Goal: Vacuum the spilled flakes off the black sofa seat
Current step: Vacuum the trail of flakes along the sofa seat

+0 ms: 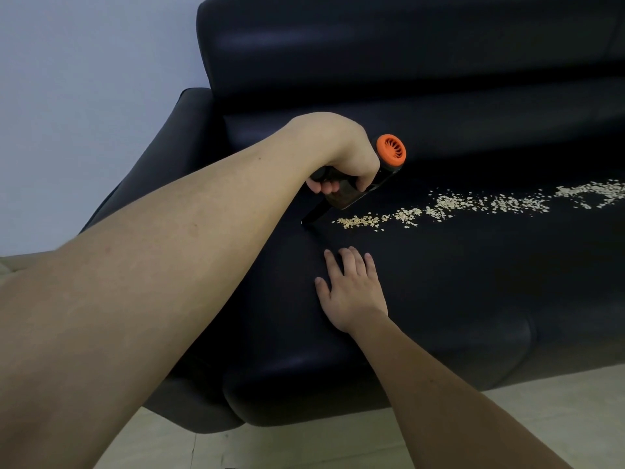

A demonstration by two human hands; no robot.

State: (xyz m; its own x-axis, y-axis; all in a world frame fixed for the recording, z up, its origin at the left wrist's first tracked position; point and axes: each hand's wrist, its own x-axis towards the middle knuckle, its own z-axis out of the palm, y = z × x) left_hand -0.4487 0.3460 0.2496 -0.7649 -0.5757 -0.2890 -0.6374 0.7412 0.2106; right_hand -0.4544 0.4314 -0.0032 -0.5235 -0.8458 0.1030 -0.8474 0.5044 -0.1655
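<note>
A black sofa (439, 282) fills most of the frame, its glossy seat running from the near left arm to the right edge, where it is cut off. Pale floor (304, 445) shows along the near edge and a plain wall (84, 62) stands to the far left.

The left hand (345, 157) reaches in from the left, its long forearm crossing the near left of the frame. Its fingers are curled tight round the handle of a small handheld vacuum (358, 187), a dark body with an orange vented cap at its far end. The black nozzle (313, 216) slants down and to the left, its tip touching or almost touching the seat; against the dark leather the exact contact is hard to make out.

The right hand (351, 292) lies flat on the seat, near of the nozzle, fingers straight and slightly spread, holding nothing.

The flakes (473, 206) lie in a thin, ragged band across the seat, starting just to the right of the nozzle tip and running right and slightly far, to the edge of the frame, where the band widens and is cut off. The patch of seat directly under the nozzle shows no flakes. Much of the vacuum's handle is hidden inside the left hand's grip, and its lower body blends into the black seat.
</note>
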